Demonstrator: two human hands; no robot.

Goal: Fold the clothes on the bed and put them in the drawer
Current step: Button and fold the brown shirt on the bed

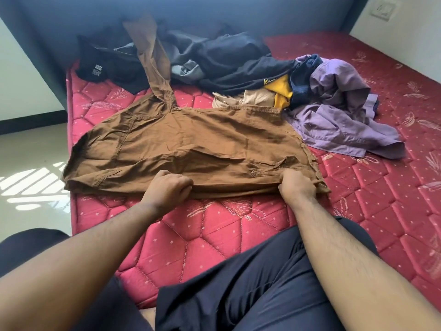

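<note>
One pair of brown trousers [181, 142] lies spread across the near-left part of the bed [210, 237], its waistband to the right and one leg rising up toward the far wall. Two hands hold its near edge: the left hand [167, 188] has its fingers curled tight around a bunch of the cloth, and the right hand [297, 185] pinches the same edge just beside the waistband corner. Behind the trousers sits one loose pile of unfolded clothes: one black garment [105, 65] at far left, dark grey and black pieces [222, 56] in the middle, one yellow item [281, 90], one beige item [250, 99] touching the trousers, and one purple shirt [338, 115] at right. The bed is a bare red quilted mattress with a pale leaf print. A blue-grey wall [71, 17] stands beyond it, a switch plate [383, 9] at far right, and sunlit floor [28, 177] lies to the left.
</note>
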